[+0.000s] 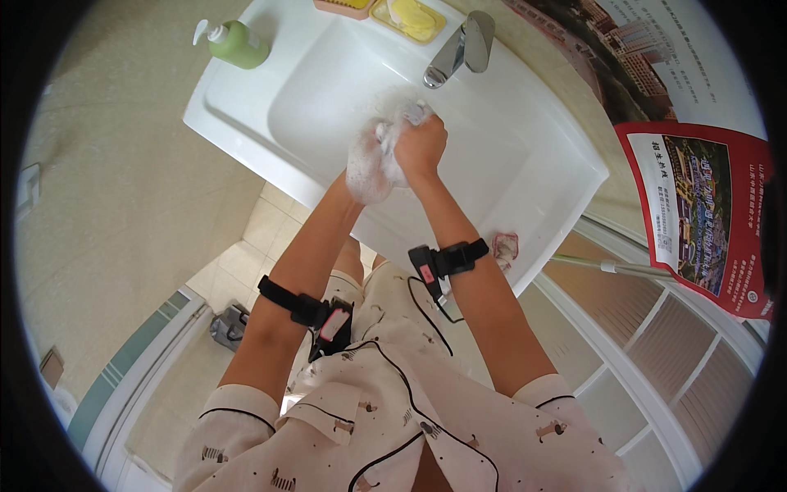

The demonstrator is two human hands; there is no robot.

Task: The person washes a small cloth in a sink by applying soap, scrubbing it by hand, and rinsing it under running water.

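Note:
Over the white washbasin, both my hands are close together in thick white foam. My left hand is almost wholly covered by suds, so its fingers are hidden. My right hand is curled into a fist around a light, soapy cloth, which hangs between the two hands. Whether the left hand also grips the cloth cannot be told. Just beyond the hands stands a chrome faucet. Black straps with small devices are around both forearms.
A green pump bottle stands at the basin's far left corner. A yellow soap dish sits on the back rim beside a pink one. A small pink-and-white cloth lies at the near right rim. A red printed fan and a pole are at the right.

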